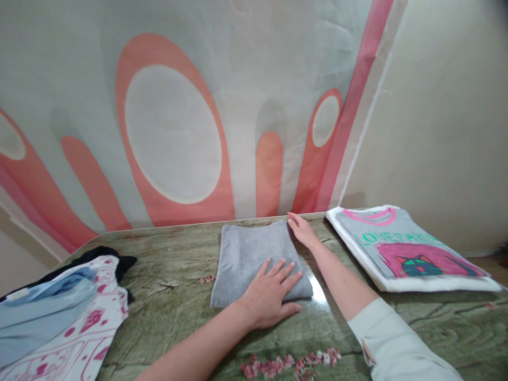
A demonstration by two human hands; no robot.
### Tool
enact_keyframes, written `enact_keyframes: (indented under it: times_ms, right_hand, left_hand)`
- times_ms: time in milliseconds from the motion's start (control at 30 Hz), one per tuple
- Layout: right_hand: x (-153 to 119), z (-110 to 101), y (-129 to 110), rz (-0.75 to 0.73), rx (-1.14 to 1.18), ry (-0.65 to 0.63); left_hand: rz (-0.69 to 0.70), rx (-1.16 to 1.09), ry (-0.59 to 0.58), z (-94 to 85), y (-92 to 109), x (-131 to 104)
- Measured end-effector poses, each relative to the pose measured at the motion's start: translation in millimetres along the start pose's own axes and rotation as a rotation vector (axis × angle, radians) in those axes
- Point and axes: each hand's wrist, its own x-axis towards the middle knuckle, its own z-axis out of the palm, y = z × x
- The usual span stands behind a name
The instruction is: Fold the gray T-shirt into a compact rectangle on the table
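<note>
A grey cloth (246, 259), folded into a rough rectangle, lies flat in the middle of the table. My left hand (272, 296) rests palm down on its lower right part, with the fingers spread. At the cloth's far right corner is my right hand (302, 230), its fingertips touching the edge. Its thumb and fingers are partly seen from the side, and whether they pinch the fabric is too small to tell.
Folded shirts (413, 248) are stacked at the right, a grey one with pink trim on top. Loose blue, white-and-pink and black clothes (59, 317) lie at the left. The wood-patterned table (166, 338) meets a decorated wall (174, 132) at the back.
</note>
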Motion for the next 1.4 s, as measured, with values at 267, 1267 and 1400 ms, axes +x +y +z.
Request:
enact_keyframes:
  times_ms: [267,1267,1400]
  right_hand:
    - [-4,2,-8,-0.076,-0.17,-0.069]
    - [-9,-5,-10,-0.014,0.001,-0.099]
    - [-7,-8,-6,0.018,0.037,-0.111]
  left_hand:
    - [0.063,-0.035,-0.049,-11.9,-20,-4]
    - [-0.085,0.007,0.031,-5.1,-2,-28]
    - [-0.272,-0.012,0.11,-10.8,-2,-27]
